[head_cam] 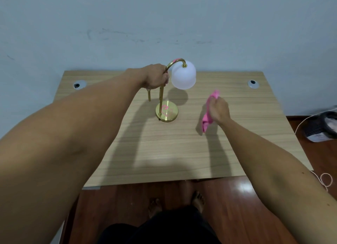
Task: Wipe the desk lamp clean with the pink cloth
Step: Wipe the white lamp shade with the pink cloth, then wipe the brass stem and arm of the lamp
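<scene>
A brass desk lamp with a curved neck and a frosted white dome shade (183,75) stands toward the far edge of the light wood-grain table (182,152), about midway along it. Pink marks show on its round brass base (166,111) and on top of the arch. The left hand (155,78) has its fingers wrapped tight round the slim upright stem just under the curve, steadying it. The right hand (218,110) hovers over the table's right half, well apart from the lamp, fingers closed on a crumpled pink cloth (207,118) that hangs limp below the fist. The cloth looks soft and light. The lamp seems top-heavy, its shade likely fragile and slick, so holding the stem or weighted base suits it better.
</scene>
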`<state>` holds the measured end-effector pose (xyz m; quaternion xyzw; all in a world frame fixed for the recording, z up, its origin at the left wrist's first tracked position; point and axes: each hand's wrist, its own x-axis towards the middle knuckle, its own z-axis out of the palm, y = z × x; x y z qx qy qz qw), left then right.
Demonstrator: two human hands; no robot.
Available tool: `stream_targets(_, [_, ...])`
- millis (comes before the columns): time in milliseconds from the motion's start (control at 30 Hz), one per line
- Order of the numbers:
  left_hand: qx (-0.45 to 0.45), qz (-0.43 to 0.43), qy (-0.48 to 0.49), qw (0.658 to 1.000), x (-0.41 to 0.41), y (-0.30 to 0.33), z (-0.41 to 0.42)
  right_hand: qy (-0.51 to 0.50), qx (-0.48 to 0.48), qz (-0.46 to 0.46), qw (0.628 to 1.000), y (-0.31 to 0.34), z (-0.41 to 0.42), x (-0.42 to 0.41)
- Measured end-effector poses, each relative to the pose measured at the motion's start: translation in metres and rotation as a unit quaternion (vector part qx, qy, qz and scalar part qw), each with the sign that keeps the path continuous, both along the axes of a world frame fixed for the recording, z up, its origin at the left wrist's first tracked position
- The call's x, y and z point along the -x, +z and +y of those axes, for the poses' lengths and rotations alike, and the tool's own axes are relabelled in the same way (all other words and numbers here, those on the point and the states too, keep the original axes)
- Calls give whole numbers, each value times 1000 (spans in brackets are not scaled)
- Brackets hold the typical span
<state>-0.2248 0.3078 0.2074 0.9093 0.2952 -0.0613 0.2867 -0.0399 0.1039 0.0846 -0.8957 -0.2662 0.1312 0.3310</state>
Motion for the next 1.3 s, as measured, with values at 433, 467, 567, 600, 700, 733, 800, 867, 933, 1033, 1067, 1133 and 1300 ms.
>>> stream_targets(433, [5, -4, 5, 1000, 0, 1, -3, -33, -264, 173, 948, 41, 69, 79])
stream_targets(467, [5, -5, 7, 1000, 0, -1, -2, -31, -266, 161, 950, 34, 64, 90])
stream_targets(567, [10, -10, 10, 1000, 1, -1, -2, -18, -241, 149, 959, 16, 45, 113])
stream_targets(600, [16, -13, 12, 1000, 1, -1, -2, -30, -226, 156, 961, 10, 40, 113])
stream_targets(700, [41, -19, 18, 999, 3, -1, -2, -162, -211, 304, 915, 6, 37, 92])
stream_targets(733, [54, -25, 21, 998, 4, -2, 0, -208, -234, 354, 881, 11, 36, 83])
stream_targets(800, [87, -44, 31, 995, 7, -3, 4, -269, -305, 374, 834, 34, 35, 68])
stream_targets(867, [97, -51, 38, 993, 14, 0, 6, -261, -347, 298, 850, 67, 39, 57])
stream_targets(933, [98, -66, 50, 992, 19, 2, 8, -197, -369, 188, 889, 95, 49, 51])
stream_targets(1033, [119, -108, 64, 985, 22, 2, 11, -67, -341, 137, 928, 121, 70, 51])
stream_targets(1067, [125, -118, 70, 983, 22, 2, 11, -22, -314, 136, 939, 125, 77, 53])
stream_targets(1133, [136, -132, 76, 979, 21, 1, 10, 67, -267, 142, 951, 129, 89, 63])
stream_targets(1300, [153, -146, 90, 973, 21, -3, 10, 256, -174, -53, 950, 99, 89, 87])
